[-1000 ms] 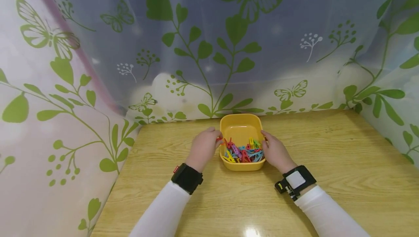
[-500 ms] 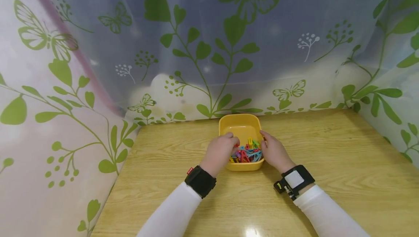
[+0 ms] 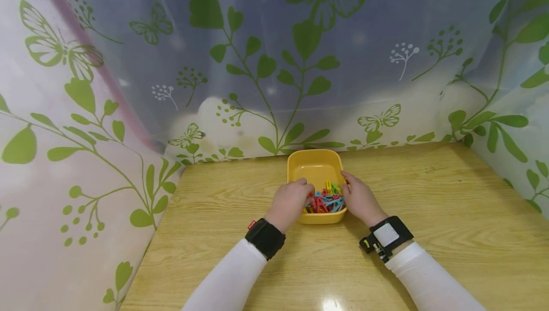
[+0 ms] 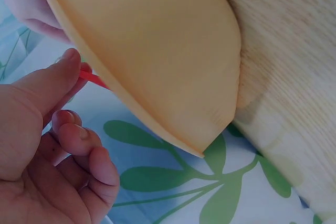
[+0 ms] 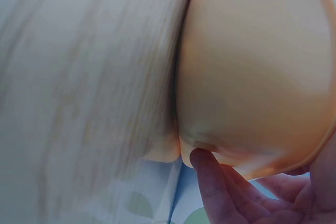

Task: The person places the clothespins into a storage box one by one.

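Note:
A yellow plastic basket (image 3: 315, 172) stands on the table, with a pile of small colourful clothespins (image 3: 328, 202) in its near part. Over the basket's left side reaches my left hand (image 3: 290, 203). Its thumb and forefinger pinch a red clothespin (image 4: 95, 79), best seen in the left wrist view beyond the basket's rim; the other fingers are curled. My right hand (image 3: 363, 201) grips the basket's right side, fingers against the outer wall (image 5: 252, 77) and thumb near the rim. The left hand hides part of the pile.
The basket stands near the back of a wood-grain table (image 3: 429, 196). Behind it hangs a curtain (image 3: 240, 125) printed with leaves and butterflies, which also rises on the left and right sides.
My left hand has moved right, from the basket's left rim to over the pile, with the red clothespin between its fingers. The right hand has stayed on the basket's right side.

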Action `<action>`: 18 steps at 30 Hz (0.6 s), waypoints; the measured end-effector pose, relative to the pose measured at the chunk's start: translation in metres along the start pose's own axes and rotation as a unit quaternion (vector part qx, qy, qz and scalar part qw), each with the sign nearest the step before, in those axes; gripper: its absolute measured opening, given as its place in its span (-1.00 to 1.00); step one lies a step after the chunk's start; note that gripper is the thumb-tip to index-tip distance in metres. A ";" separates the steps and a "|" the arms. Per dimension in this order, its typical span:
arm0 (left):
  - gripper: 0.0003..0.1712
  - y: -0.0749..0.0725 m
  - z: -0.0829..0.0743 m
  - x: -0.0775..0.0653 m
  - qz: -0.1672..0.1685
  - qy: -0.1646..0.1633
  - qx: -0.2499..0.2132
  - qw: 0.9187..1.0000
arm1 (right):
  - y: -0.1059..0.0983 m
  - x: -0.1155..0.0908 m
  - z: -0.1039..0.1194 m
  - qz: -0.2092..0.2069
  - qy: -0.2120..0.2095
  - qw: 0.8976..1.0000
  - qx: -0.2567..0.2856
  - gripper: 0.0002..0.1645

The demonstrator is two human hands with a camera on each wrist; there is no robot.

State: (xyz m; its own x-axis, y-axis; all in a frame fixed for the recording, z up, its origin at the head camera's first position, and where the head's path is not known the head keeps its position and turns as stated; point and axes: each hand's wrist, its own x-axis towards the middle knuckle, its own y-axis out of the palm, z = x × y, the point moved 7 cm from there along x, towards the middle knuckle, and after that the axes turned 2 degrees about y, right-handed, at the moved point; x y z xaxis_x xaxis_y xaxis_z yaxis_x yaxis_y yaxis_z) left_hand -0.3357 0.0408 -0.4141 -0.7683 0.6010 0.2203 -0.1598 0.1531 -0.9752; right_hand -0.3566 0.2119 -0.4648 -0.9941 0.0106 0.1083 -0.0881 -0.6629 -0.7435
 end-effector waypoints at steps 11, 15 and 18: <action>-0.75 0.004 0.008 -0.007 0.007 -0.008 -0.017 1.000 | 0.003 0.002 0.000 0.001 0.000 1.000 -0.002 -0.40; -0.68 0.002 0.015 -0.011 -0.006 -0.007 -0.029 1.000 | 0.003 0.002 -0.001 0.003 -0.002 1.000 -0.001 -0.39; -0.63 0.000 0.023 -0.012 -0.016 -0.018 -0.036 0.999 | 0.003 0.002 -0.001 0.004 -0.002 1.000 0.003 -0.39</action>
State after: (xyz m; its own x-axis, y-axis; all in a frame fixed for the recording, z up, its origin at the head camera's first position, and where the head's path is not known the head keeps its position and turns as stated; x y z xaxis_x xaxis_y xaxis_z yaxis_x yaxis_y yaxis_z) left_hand -0.3407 0.0152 -0.4175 -0.7857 0.5666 0.2483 -0.1396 0.2287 -0.9634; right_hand -0.3588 0.2101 -0.4675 -0.9945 0.0027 0.1044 -0.0796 -0.6670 -0.7408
